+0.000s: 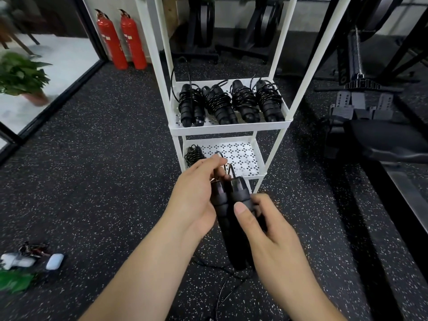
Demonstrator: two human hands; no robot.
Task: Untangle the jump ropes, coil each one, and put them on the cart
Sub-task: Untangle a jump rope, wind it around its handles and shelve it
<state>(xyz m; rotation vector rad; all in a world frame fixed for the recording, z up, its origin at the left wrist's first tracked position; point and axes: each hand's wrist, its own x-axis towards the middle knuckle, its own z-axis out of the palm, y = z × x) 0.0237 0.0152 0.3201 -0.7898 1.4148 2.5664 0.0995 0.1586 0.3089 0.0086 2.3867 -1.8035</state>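
Both hands grip a pair of thick, ribbed matte-black jump rope handles (pixel 239 193) held side by side in front of the cart (pixel 231 129): the left hand (pixel 196 200) curls over their tops and the right hand (pixel 275 235) wraps the lower part, thumb pressed flat. Their thin glossy cord (pixel 220 295) trails onto the speckled rubber floor (pixel 104 181), hard to follow and cut off at the frame's bottom edge. Four wound ropes (pixel 217 103) lie on the white cart's perforated middle shelf, and a fifth bundle (pixel 194 155) below is partly hidden by the left fingers.

At upper left you see two red fire extinguishers (pixel 133 40); a potted plant (pixel 20 77) sits at the left edge; a white case (pixel 55 261) lies lower left on the speckled floor (pixel 104 170).
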